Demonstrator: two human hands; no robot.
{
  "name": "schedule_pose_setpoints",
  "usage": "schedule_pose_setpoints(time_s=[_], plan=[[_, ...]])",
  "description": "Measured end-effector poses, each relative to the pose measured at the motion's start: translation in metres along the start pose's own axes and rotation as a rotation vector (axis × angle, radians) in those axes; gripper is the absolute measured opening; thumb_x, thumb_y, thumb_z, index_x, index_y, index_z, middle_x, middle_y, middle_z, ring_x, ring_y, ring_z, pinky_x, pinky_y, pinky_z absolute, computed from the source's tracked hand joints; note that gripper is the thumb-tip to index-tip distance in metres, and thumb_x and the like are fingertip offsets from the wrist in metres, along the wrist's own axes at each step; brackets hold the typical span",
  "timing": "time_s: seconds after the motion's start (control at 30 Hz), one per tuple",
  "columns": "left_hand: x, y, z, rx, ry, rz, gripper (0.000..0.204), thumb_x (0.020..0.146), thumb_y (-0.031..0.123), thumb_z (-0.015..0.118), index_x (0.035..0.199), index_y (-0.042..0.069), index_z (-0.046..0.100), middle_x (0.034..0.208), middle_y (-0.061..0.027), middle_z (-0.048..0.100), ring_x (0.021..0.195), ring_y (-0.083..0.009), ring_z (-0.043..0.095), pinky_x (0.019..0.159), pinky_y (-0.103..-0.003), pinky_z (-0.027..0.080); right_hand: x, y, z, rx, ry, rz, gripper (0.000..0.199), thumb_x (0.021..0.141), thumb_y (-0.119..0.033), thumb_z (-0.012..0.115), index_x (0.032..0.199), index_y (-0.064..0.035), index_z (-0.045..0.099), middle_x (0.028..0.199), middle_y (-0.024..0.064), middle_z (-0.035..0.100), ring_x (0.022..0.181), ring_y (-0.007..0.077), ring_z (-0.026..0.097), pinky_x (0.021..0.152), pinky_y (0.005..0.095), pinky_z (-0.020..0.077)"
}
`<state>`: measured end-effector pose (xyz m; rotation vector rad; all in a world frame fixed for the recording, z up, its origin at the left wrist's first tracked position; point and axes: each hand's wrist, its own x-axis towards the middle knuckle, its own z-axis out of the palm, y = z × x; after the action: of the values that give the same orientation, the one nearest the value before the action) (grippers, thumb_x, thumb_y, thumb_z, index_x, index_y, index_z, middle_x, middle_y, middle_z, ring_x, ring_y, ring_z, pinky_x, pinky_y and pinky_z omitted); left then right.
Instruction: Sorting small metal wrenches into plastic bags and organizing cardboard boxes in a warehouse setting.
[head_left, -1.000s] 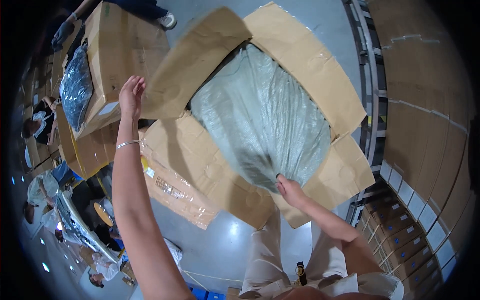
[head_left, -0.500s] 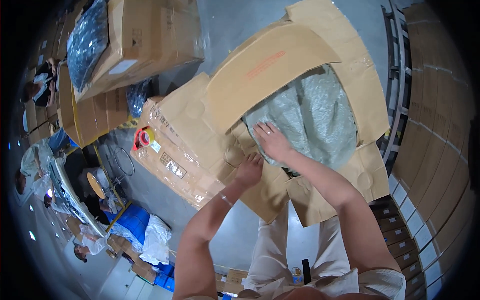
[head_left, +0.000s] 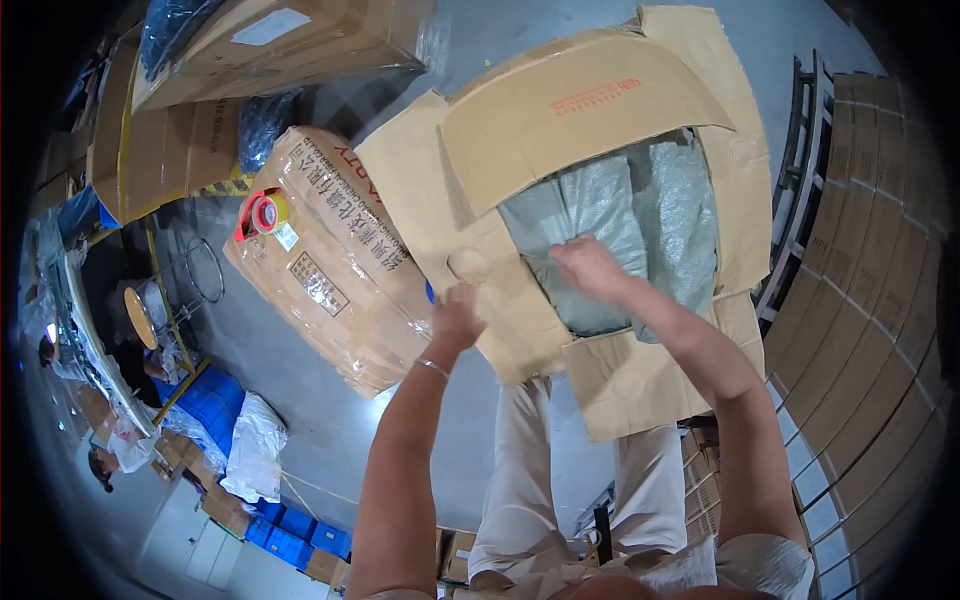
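An open cardboard box [head_left: 740, 200] stands in front of me with its flaps folded outward. Inside lies a grey-green plastic bag [head_left: 680, 230], wrinkled and shiny. My right hand [head_left: 592, 270] is closed on the bag's sheet near its left side, and creases run out from the fingers. At the outer edge of the left cardboard flap [head_left: 410, 190] is my left hand [head_left: 457, 318], its fingers curled at the flap; part of them is hard to see. The far flap [head_left: 590, 95], with red print, bows over the back of the bag.
A taped carton [head_left: 340, 260] lies to the left, with a red tape dispenser [head_left: 264, 212] on it. Larger cartons [head_left: 300, 50] stand at the far left. Stacked cartons [head_left: 870, 270] and a dark metal rack [head_left: 800, 190] line the right. Blue bins [head_left: 290, 540] and people are at the left.
My right hand has gone from lying flat on the bag to closing on its sheet. The left flap now lies further outward, and more of the bag shows. My view has shifted.
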<state>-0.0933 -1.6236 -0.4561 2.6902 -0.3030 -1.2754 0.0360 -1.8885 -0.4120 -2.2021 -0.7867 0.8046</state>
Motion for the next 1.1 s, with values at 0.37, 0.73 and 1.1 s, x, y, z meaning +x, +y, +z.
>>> schedule_pose_setpoints(time_s=[0.37, 0.73, 1.1], plan=[[0.01, 0.082, -0.035, -0.826, 0.259, 0.011, 0.067, 0.08, 0.028, 0.057, 0.131, 0.0, 0.023, 0.113, -0.0187, 0.046, 0.095, -0.0282, 0.052, 0.079, -0.035, 0.046, -0.066, -0.012, -0.047, 0.129, 0.208, 0.045, 0.013, 0.065, -0.002, 0.056, 0.078, -0.0042, 0.054, 0.075, 0.0097, 0.055, 0.078, 0.0276, 0.053, 0.074, 0.0365, 0.0381], [0.078, 0.22, -0.146, -0.329, 0.703, 0.157, 0.058, 0.073, 0.028, 0.063, 0.114, -0.006, 0.041, 0.101, -0.0235, 0.047, 0.095, -0.0374, 0.047, 0.083, -0.041, 0.04, -0.146, 0.16, -0.049, 0.252, 0.651, 0.874, 0.036, 0.077, -0.017, 0.055, 0.106, 0.0034, 0.049, 0.107, 0.0203, 0.052, 0.104, 0.035, 0.047, 0.085, 0.0428, 0.0378], [0.157, 0.343, -0.149, -0.369, 0.106, 0.036, 0.072, 0.076, 0.031, 0.06, 0.115, -0.02, 0.028, 0.107, -0.0322, 0.047, 0.1, -0.0424, 0.048, 0.085, -0.041, 0.04, -0.139, 0.047, 0.068, 1.043, 0.947, 0.396, 0.008, 0.077, -0.009, 0.048, 0.078, -0.0004, 0.049, 0.068, 0.0187, 0.056, 0.071, 0.0295, 0.059, 0.056, 0.041, 0.0406]])
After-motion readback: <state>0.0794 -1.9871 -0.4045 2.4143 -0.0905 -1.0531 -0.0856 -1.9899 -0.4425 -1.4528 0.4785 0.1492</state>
